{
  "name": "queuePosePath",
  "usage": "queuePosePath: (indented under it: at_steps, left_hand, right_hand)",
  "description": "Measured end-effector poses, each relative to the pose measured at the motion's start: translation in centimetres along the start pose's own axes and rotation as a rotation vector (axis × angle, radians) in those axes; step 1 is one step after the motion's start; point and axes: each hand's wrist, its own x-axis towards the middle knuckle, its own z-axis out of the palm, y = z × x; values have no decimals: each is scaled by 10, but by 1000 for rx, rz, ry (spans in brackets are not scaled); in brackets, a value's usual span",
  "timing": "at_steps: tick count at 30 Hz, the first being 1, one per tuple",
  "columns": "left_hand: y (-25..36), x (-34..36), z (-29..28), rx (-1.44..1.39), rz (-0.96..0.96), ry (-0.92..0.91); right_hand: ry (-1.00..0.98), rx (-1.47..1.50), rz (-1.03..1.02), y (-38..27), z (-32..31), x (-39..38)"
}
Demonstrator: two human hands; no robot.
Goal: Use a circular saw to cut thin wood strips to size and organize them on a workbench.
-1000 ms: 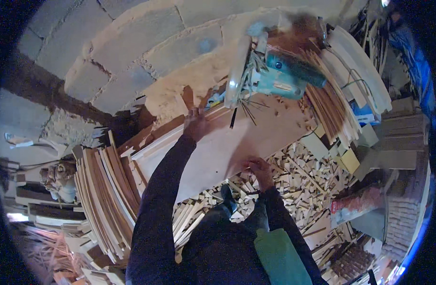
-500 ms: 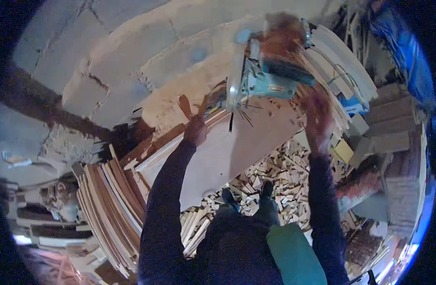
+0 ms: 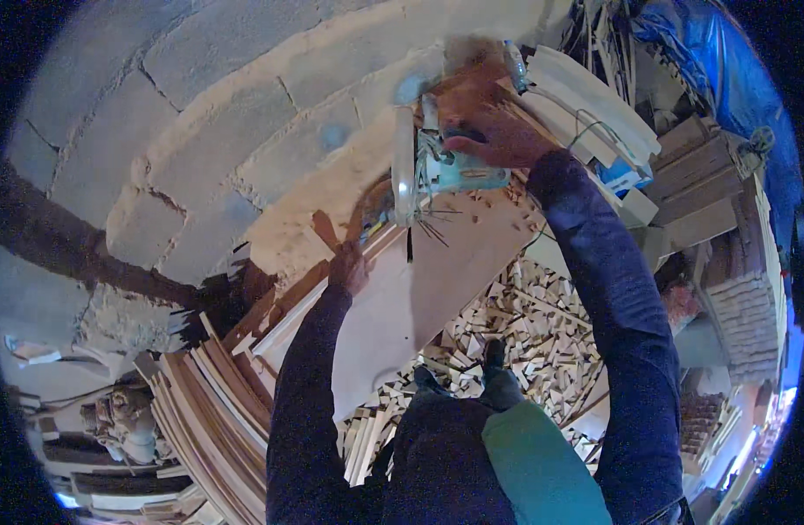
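Note:
My left hand (image 3: 352,267) grips long pale wooden strips (image 3: 380,234) along the far edge of a pale board (image 3: 437,280) on the bench. My right hand (image 3: 494,131) reaches over a teal power tool (image 3: 463,178), its fingers curled on the dark top part, which the hand partly hides. A metal fence (image 3: 403,175) stands at the tool's left side. Thin dark rods (image 3: 428,223) stick out below it onto the board. Small wood bits lie on the board right of the tool.
Block wall (image 3: 183,114) behind the bench; stacked curved planks (image 3: 200,411) at left; offcuts (image 3: 533,341) heaped around my feet; boards (image 3: 691,184) and a blue tarp (image 3: 726,79) at right; a dark machine (image 3: 122,424) far left.
My right hand has risen from the board's near edge onto the teal tool. My left hand stays at the strips. The view has shifted, with the tool appearing further left.

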Motion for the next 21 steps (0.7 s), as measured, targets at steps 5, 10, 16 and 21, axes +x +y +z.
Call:
queuePosePath:
  at_steps: [5, 10, 16, 21]
  left_hand:
    - [-8, 1, 8, -187, 7, 11]
    - [-19, 4, 24, -196, 18, 15]
    - [-26, 9, 38, -317, 17, 23]
    - [-33, 13, 49, -401, 8, 29]
  right_hand:
    - [-38, -72, -94, 8, -13, -7]
    - [109, -143, -162, 11, 4, -7]
    - [38, -171, -1, 13, 6, -10]
    - [198, -65, -19, 6, 39, -31]
